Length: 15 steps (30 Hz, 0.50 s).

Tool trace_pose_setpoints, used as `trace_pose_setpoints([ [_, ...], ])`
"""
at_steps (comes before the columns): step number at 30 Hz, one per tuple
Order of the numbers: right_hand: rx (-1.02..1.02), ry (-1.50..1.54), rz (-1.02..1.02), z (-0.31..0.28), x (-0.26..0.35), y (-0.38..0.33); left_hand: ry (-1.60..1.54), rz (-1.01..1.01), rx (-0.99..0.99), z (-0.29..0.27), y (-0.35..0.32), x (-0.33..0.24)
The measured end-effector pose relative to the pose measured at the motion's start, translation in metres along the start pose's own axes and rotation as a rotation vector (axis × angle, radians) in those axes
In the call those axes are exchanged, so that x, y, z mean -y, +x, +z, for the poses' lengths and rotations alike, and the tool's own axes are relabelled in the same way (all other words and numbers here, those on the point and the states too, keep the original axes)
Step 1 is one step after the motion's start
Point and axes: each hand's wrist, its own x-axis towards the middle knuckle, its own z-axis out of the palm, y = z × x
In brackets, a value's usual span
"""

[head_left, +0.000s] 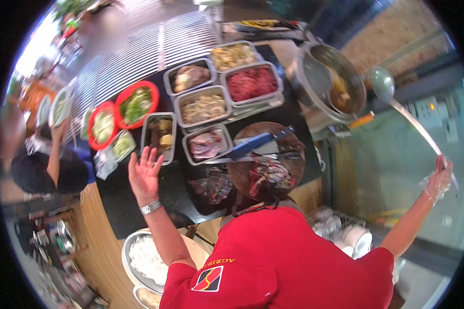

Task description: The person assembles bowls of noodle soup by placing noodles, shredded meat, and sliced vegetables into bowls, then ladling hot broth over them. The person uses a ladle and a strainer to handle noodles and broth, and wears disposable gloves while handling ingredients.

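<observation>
My right hand [439, 174], in a clear plastic glove, grips the end of a long-handled ladle [415, 122] out to the right. The ladle's bowl hangs just outside the rim of a big metal pot [300, 85], divided inside with broth in it. My left hand [145, 175] is raised over the black table, fingers spread and holding nothing. Beside it stands a tray of dark chunks and a yellowish piece [160, 135]. To the right are a tray of pinkish meat slices [205, 146] and a round wooden chopping board [295, 177], bearing a cleaver [250, 146] and a crumpled patterned cloth [273, 174].
Farther back sit trays of red minced meat [251, 82] and pale pieces [203, 106]. Two red baskets [153, 109] hold greens. At left, a co-worker's hands hold bowls [61, 107]. White noodles [147, 257] fill a tub below my left arm; stacked bowls [357, 239] stand right.
</observation>
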Motion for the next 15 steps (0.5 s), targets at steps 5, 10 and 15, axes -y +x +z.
trace_pose_setpoints([
  [5,0.032,-0.372,-0.196,-0.090,0.081,-0.060,0.134,-0.073,0.010,0.023,0.003,0.037],
  [10,0.134,-0.647,-0.121,-0.060,0.047,-0.114,0.453,0.016,-0.044,0.068,-0.019,0.085],
  [15,0.702,-1.371,-0.314,0.012,-0.134,-0.160,0.769,0.213,-0.056,0.078,-0.081,0.155],
])
